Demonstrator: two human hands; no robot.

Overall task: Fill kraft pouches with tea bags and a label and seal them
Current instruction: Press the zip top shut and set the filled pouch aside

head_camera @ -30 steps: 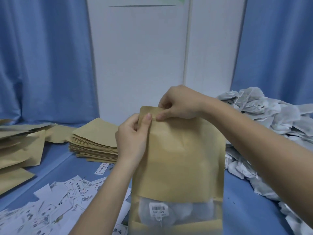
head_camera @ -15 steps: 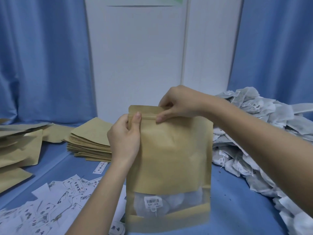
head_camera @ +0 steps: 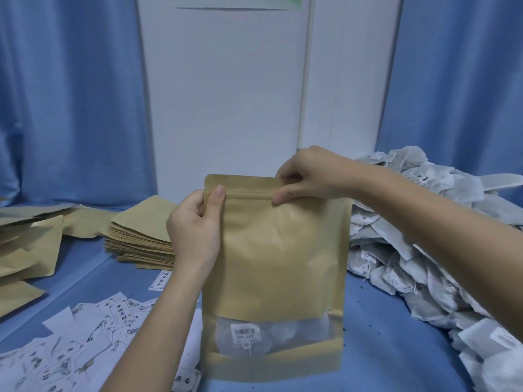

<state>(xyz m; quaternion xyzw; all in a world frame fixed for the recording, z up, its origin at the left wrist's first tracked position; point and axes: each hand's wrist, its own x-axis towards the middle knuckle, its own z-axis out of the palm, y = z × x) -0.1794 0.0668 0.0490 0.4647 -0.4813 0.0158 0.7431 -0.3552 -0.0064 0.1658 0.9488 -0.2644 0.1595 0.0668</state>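
Observation:
A kraft pouch [head_camera: 278, 261] stands upright on the blue table in front of me. Through its clear window near the bottom I see tea bags [head_camera: 249, 338] with a barcode tag. My left hand [head_camera: 195, 230] pinches the pouch's top left corner, thumb flat on the zip strip. My right hand [head_camera: 308, 176] pinches the zip strip to the right of the middle, thumb in front and fingers behind. The top edge between the two hands looks pressed flat.
A stack of flat kraft pouches [head_camera: 141, 233] lies at the left rear, more pouches [head_camera: 25, 250] at the far left. Printed paper labels [head_camera: 85, 343] are scattered at the lower left. A heap of white tea bags [head_camera: 424, 250] fills the right side.
My left hand slid left along the zip strip to the pouch's corner. The two hands are now farther apart, and the pouch sits more to the left in view.

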